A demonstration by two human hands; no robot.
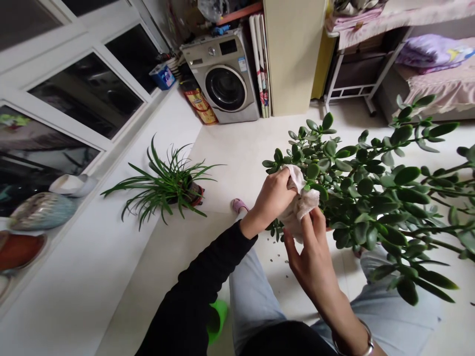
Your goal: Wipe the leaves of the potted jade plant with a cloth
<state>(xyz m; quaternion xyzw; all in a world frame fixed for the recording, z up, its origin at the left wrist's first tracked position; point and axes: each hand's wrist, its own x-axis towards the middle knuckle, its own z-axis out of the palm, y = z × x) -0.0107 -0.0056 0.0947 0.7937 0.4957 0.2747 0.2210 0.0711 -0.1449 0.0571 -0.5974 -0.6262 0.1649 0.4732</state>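
Note:
A pale, crumpled cloth [293,217] is gripped between my two hands at the left side of a large jade plant [365,188]. My left hand [272,195], coming from a black sleeve, is closed on the cloth's upper part. Lower down, my right hand [313,252] pinches the cloth with its fingers; a bracelet [367,338] circles that wrist. Thick green leaves touch the cloth, and one leaf pokes up between its folds. The pot and most of the stems are hidden by the leaves and my hands.
A potted spiky-leaved plant [178,185] stands on the floor by the left wall. Several pots, one of them blue-green [42,211], line the window sill. A washing machine [224,79] is at the back. Small crumbs and a green object [217,319] lie near my legs.

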